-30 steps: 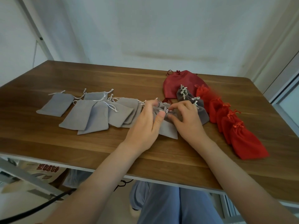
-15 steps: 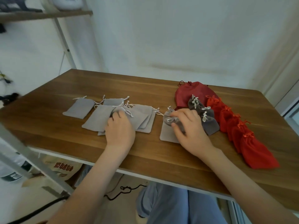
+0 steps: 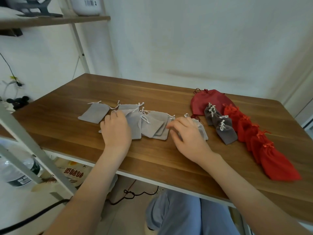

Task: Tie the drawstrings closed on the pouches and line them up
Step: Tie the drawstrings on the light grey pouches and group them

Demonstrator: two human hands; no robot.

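Several flat light-grey pouches [image 3: 155,126] with loose white drawstrings overlap at the middle of the wooden table [image 3: 152,90]; one more [image 3: 94,113] lies apart at their left. My left hand [image 3: 116,131] rests on the left part of this pile, its fingers bent over one pouch's top. Spread, relaxed fingers of my right hand [image 3: 186,134] lie over a cinched light-grey pouch [image 3: 202,131]. To the right, tied dark-grey pouches [image 3: 221,126] form a diagonal row beside a row of tied red pouches [image 3: 264,148].
A larger dark-red pouch [image 3: 208,100] lies behind the two rows. A white metal shelf frame [image 3: 33,150] stands close at the table's left, with a wooden shelf [image 3: 50,20] above. My knees [image 3: 186,214] are under the near edge.
Both hands were together at one grey pouch's strings. My left hand has moved left onto the flat grey pile; my right hand has set the cinched pouch down and loosened its fingers.
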